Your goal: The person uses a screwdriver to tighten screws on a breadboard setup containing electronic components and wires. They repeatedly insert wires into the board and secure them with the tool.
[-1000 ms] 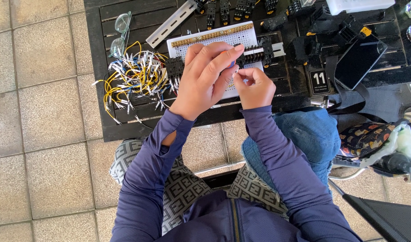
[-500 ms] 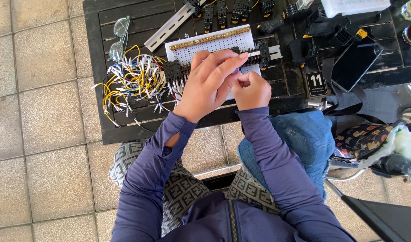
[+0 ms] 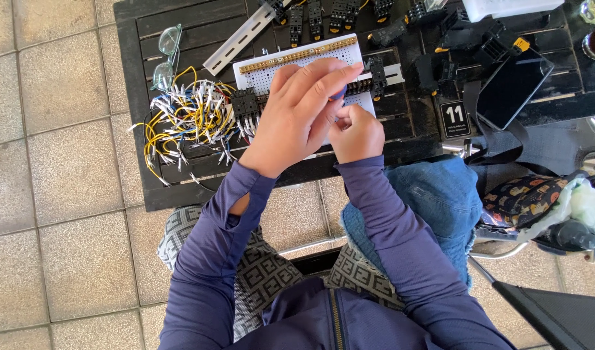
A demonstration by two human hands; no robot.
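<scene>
My left hand lies flat over a white perforated board, fingers stretched toward the right and resting on a row of black terminal blocks. My right hand is curled into a fist just below those fingertips. It pinches a small blue-handled tool, most of which is hidden by my left fingers. A brass strip runs along the board's far edge. More black blocks sit at the board's left end.
On the black slatted table lie a tangle of yellow, white and blue wires, glasses, a metal rail, a dark phone and a numbered placard. A patterned bag sits at right.
My right hand has drawn slightly in and down under the left fingertips. My left hand stays over the board.
</scene>
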